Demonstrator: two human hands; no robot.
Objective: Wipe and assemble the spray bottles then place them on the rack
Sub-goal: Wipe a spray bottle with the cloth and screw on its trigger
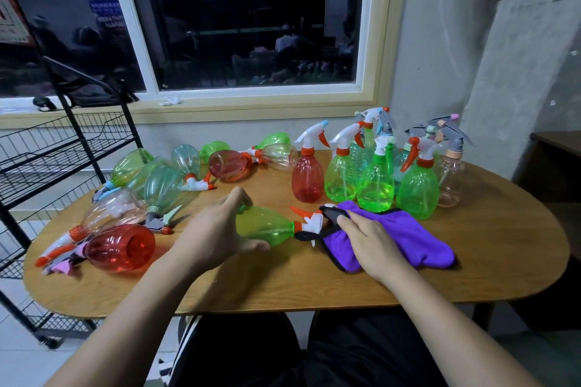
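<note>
The task seems to be at an early stage. The left hand [217, 229] holds the green bottle [267, 226], which lies on its side just to the left of the purple cloth [405, 236]. The fingers go over its thick end and the thumb comes round it from the near side. Its spray head [311, 220], white with an orange trigger, sits on the neck and touches the left edge of the cloth. The right hand [371, 242] lies on top of the cloth with the fingers almost straight and presses it to the table [314, 286]; it grips nothing. I judge that the step in hand is the wiping of this one bottle.

The rack [63, 148] stands far to the left of the cloth, beside the table. No bottle is on the wire shelves that are in view, so the placing is all left to do. From their look alone I cannot say which bottles are already wiped.

Now the count. There is one cloth and one rack. Just behind the cloth are the standing bottles [375, 185]: the front row has one red, three green and one clear pinkish. Behind this row the bottles overlap, so I can only say perhaps three or four more. To the left of the cloth, beyond the held one, are the lying bottles [163, 188], ten of them: two red, the others green, bluish or clear. As far as I can see, all have their spray heads on.
</note>
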